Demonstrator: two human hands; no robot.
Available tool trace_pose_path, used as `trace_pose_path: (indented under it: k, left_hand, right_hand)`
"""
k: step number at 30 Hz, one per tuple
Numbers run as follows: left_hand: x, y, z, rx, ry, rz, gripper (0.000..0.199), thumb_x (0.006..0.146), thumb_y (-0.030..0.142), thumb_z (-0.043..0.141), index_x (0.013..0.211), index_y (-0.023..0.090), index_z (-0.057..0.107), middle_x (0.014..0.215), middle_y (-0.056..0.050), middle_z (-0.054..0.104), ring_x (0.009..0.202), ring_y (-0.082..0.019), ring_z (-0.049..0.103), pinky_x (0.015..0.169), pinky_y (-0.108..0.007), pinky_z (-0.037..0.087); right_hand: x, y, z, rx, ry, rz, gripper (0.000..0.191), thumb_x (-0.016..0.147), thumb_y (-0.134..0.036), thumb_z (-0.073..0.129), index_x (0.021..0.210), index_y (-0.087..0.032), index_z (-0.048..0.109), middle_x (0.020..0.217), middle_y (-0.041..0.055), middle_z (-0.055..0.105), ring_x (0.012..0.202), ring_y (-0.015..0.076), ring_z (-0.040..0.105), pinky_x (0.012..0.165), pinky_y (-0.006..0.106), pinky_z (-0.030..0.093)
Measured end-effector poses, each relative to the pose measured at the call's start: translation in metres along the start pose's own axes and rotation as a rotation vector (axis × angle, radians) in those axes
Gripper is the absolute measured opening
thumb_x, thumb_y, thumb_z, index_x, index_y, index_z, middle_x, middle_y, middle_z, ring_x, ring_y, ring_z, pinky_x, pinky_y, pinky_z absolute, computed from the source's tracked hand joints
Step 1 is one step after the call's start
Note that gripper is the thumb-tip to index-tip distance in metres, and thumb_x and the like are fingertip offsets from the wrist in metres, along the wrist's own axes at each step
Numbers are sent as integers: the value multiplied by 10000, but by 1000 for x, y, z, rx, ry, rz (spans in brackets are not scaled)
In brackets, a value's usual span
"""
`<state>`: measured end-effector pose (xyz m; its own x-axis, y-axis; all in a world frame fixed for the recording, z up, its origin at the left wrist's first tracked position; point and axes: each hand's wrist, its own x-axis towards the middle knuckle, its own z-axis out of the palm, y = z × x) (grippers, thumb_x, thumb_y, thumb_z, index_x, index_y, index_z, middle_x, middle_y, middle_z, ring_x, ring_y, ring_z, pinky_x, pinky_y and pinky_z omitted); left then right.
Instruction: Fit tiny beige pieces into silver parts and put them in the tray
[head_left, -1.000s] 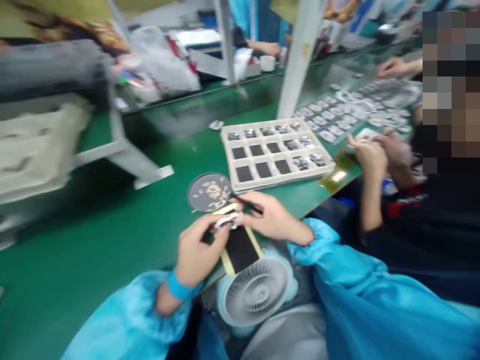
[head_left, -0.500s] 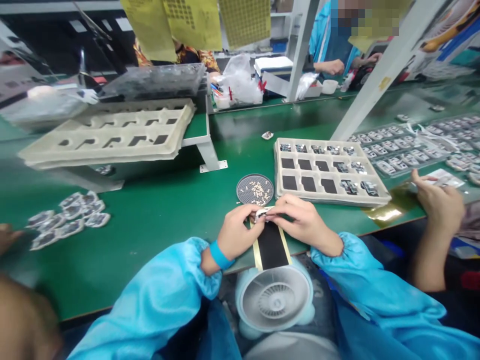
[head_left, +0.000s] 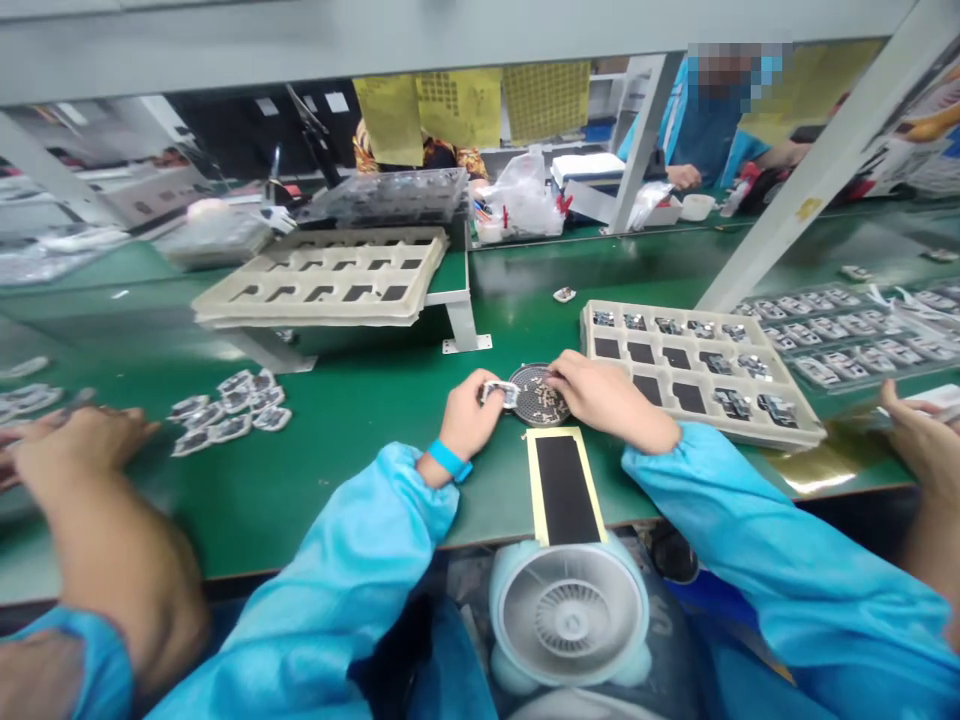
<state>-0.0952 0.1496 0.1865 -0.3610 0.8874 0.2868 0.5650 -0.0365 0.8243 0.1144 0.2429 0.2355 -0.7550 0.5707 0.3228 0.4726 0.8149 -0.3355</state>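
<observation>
Between the fingers and thumb of my left hand is a small white-rimmed part, held just left of the round dark dish. Small pale pieces lie scattered in that dish. My right hand reaches over the dish's right side with its fingertips pinched down among the pieces; whatever is between them is too small to make out. Below the dish lies a black pad with yellow edges, touched by neither hand.
A compartment tray with boards stands right. White-rimmed parts lie left. A raised stand holds another tray. A small fan is at the table edge. Other people's hands show at both sides.
My hands have separated from over the black pad. My left hand keeps the white-rimmed part at the dish's left, and my right hand has moved onto the dish. The view has shifted.
</observation>
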Motion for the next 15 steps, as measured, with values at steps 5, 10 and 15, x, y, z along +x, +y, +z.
trace_pose_path:
  k: [5,10,15]
  left_hand:
    - [54,-60,-42,88,205,-122,197,875,298,589,935,152,708,837,-64,717,778,-206,641,759,-307,469]
    - [97,-89,-81,183,426,-180,237,817,290,691,990,129,711,929,-120,735,941,-278,673,879,-368,485]
    - [89,-82,-79,213,555,-132,178,867,228,612,1002,133,680,983,-119,717,977,-245,665,904,-359,500]
  right_hand:
    - [-5,4,3,-26,149,18,199,990,-251,546,1042,-200,732,986,91,686,840,217,664,705,342,486]
    - [-62,3,17,322,461,-43,147,939,-213,647,1058,-228,732,926,54,704,841,204,668,743,345,527]
    - [-112,5,33,497,416,-50,127,911,-154,678,993,-240,722,889,33,697,752,181,662,661,308,515]
